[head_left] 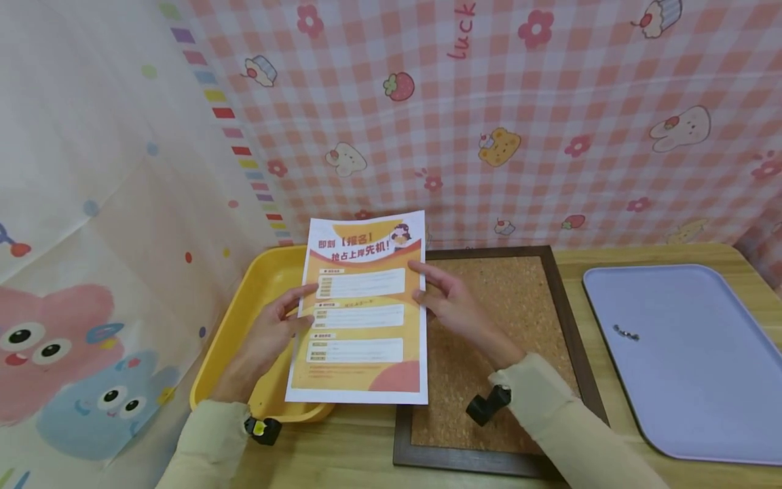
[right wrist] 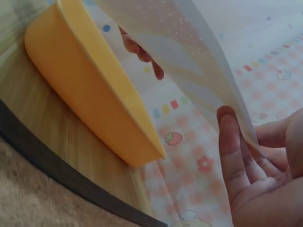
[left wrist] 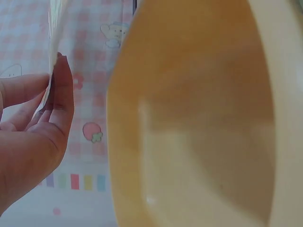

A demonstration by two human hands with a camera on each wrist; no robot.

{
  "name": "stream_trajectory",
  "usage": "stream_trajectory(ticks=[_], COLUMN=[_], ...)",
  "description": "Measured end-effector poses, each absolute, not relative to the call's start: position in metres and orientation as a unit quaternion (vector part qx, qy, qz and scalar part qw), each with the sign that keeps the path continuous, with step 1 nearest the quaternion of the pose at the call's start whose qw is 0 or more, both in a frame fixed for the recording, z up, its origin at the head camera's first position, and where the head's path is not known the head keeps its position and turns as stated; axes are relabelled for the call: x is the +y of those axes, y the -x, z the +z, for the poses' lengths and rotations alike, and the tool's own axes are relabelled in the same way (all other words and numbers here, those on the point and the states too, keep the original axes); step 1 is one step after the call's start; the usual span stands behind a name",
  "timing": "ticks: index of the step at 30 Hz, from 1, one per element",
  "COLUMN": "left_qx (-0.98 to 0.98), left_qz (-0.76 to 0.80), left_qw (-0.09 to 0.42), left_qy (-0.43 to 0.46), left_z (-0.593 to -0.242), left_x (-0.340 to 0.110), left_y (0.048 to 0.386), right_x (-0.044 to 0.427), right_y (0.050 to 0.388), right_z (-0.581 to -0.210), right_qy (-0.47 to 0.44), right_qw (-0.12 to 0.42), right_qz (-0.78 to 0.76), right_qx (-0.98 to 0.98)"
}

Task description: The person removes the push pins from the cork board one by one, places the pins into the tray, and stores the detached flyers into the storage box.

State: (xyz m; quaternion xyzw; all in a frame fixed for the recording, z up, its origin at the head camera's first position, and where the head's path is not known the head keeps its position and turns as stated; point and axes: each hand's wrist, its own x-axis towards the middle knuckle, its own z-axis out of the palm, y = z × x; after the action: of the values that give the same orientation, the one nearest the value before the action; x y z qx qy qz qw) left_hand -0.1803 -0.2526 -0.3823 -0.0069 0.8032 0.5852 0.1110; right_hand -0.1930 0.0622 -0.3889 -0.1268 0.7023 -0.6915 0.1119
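Observation:
A printed orange-and-white flyer (head_left: 360,319) is held up by both hands above the table, its printed face toward the head camera. My left hand (head_left: 271,333) pinches its left edge, thumb in front and fingers behind, as the left wrist view also shows. On the opposite edge, my right hand (head_left: 455,305) pinches the paper between thumb and fingers; the right wrist view shows fingers (right wrist: 232,151) against the back of the sheet. Beneath the flyer lie part of a yellow bin (head_left: 244,319) and part of a cork board (head_left: 489,326) with a dark frame.
At the right lies a lilac tray (head_left: 702,380) with a small cluster of metallic pieces (head_left: 626,333) near its left side. The wooden table (head_left: 342,448) meets a pink checked cloth (head_left: 464,176) at the back and a white patterned cloth (head_left: 110,224) at the left.

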Motion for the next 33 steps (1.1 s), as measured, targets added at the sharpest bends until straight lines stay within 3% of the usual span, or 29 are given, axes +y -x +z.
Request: stream_trajectory(ticks=[21,33], left_qx=[0.846,0.858], left_qz=[0.526,0.498], left_qw=[0.083,0.081], left_qy=[0.044,0.099], left_z=[-0.383,-0.387], left_x=[-0.296,-0.315], left_y=[0.172,0.177], right_x=[0.011,-0.028], right_y=[0.198,0.206], right_z=[-0.396,-0.400], right_qy=[0.158,0.127], right_qw=[0.120,0.136], right_qz=[-0.683,-0.692], right_qx=[0.703,0.698])
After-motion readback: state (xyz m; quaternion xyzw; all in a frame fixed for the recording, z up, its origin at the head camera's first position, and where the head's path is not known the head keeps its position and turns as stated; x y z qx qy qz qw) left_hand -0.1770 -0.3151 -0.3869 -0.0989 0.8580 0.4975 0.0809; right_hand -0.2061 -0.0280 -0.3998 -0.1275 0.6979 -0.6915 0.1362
